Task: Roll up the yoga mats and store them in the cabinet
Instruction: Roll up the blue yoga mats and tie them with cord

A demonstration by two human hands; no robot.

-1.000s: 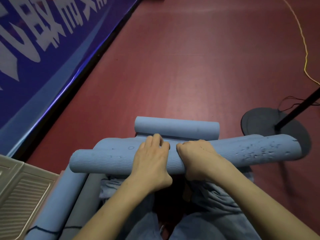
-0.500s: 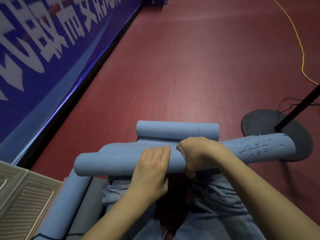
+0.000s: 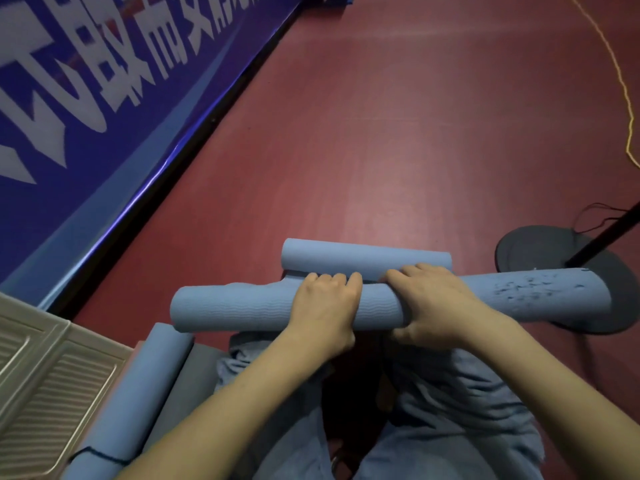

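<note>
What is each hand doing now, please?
Left hand: closed, gripping the rolled blue mat.
Right hand: closed, gripping the same mat.

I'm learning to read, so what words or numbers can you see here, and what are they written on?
Blue banner: big white characters, tilted and cut off at the picture's edge; I cannot read any of them for sure.
Rolled blue mat that both hands hold: no writing, only scuff marks near its right end.
Other rolled mats, cabinet door, red floor: no words or numbers.
</note>
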